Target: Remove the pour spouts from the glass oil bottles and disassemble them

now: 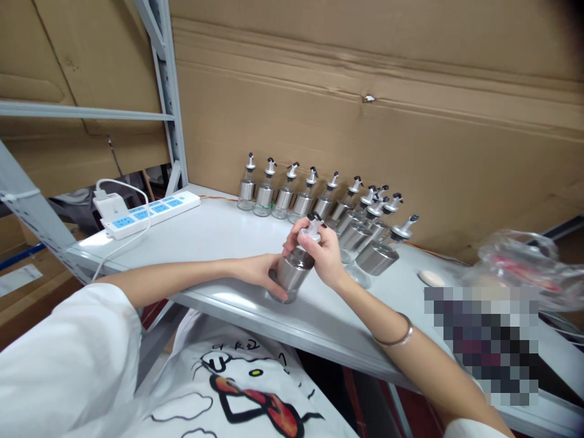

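Observation:
An oil bottle (292, 271) of glass with a steel sleeve stands near the front edge of the grey table, tilted slightly to the right. Around its lower body is my left hand (264, 274), thumb across the front. My right hand (325, 249) grips the pourer top (312, 227) with its fingers wrapped about it; the black tip shows above them. Behind stand several similar bottles (302, 204) in a row, each with a silver and black pourer. Closest to my right wrist is another such bottle (378, 258).
A white power strip (155, 214) with a plugged-in charger (109, 205) lies at the table's left. To the right are a pale oval object (431, 278), a clear plastic bag (524, 267) and a blurred-out patch. Cardboard (319, 109) walls the back.

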The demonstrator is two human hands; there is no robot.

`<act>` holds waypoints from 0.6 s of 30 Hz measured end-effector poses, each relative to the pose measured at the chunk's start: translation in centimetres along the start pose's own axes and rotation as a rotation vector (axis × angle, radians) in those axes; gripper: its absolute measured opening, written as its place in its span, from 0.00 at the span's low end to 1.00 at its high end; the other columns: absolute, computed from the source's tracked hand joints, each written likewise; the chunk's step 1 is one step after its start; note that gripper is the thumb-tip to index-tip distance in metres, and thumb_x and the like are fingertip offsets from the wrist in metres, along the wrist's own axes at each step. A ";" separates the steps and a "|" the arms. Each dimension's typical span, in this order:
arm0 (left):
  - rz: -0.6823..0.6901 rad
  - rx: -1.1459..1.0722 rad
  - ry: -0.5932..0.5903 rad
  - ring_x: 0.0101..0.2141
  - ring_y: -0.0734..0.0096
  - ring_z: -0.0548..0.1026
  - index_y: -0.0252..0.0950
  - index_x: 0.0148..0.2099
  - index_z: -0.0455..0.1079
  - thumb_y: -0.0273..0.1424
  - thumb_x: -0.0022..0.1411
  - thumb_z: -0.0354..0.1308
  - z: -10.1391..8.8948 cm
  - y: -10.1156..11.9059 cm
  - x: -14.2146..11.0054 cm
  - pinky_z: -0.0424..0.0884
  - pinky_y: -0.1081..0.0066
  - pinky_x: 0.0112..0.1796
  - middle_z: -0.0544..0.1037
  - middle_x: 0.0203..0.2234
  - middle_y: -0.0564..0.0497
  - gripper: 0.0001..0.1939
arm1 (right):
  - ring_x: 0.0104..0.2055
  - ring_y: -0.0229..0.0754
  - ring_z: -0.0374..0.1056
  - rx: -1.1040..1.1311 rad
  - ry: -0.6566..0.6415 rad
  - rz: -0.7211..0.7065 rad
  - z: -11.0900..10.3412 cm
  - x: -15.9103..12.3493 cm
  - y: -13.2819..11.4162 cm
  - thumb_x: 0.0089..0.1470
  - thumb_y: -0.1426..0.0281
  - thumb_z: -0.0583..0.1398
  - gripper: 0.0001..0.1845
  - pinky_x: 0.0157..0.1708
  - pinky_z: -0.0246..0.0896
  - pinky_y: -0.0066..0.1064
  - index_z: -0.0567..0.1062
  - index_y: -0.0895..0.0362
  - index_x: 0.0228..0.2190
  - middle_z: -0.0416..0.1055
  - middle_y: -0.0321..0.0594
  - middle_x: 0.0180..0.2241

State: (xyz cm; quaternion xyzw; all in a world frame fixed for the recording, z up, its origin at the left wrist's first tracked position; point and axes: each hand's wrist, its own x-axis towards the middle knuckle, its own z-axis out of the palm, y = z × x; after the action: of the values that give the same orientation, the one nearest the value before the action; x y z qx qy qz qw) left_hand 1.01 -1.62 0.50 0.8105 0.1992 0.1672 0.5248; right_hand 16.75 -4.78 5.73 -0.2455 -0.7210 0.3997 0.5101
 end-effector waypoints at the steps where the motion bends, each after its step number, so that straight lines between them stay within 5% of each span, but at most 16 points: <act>1: -0.004 0.005 0.006 0.34 0.69 0.68 0.32 0.40 0.65 0.38 0.45 0.69 0.0 0.0 0.0 0.65 0.69 0.35 0.69 0.31 0.52 0.24 | 0.28 0.40 0.69 -0.014 -0.002 -0.006 -0.2 0.2 -0.1 0.53 0.57 0.60 0.16 0.32 0.65 0.33 0.64 0.55 0.36 0.70 0.34 0.25; 6: -0.007 0.006 0.002 0.33 0.69 0.68 0.33 0.42 0.66 0.37 0.44 0.70 -0.1 -0.2 0.1 0.64 0.70 0.34 0.70 0.31 0.52 0.25 | 0.35 0.41 0.69 -0.231 -0.014 -0.101 -1.9 1.1 -1.2 0.43 0.65 0.68 0.30 0.35 0.64 0.33 0.61 0.52 0.46 0.70 0.36 0.36; 12: 0.029 -0.055 0.025 0.44 0.62 0.69 0.35 0.54 0.61 0.36 0.44 0.71 0.1 -0.4 0.1 0.66 0.63 0.44 0.71 0.42 0.47 0.36 | 0.23 0.34 0.60 -0.650 -0.134 -0.100 -3.9 1.3 -4.1 0.45 0.66 0.67 0.16 0.24 0.55 0.28 0.69 0.54 0.35 0.67 0.31 0.25; 18: 0.054 -0.190 0.072 0.54 0.62 0.63 0.42 0.60 0.49 0.38 0.52 0.65 0.2 -1.2 0.2 0.59 0.57 0.55 0.60 0.54 0.43 0.38 | 0.33 0.39 0.68 -0.486 0.283 -0.472 -6.5 1.7 -7.2 0.44 0.67 0.69 0.18 0.34 0.64 0.33 0.68 0.49 0.36 0.67 0.33 0.33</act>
State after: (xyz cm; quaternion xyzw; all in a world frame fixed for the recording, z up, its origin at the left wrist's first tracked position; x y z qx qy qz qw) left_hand 1.05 -1.20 -0.68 0.7556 0.1795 0.2284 0.5871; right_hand 22.55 -5.40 13.67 -0.2394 -0.7541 0.0501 0.6095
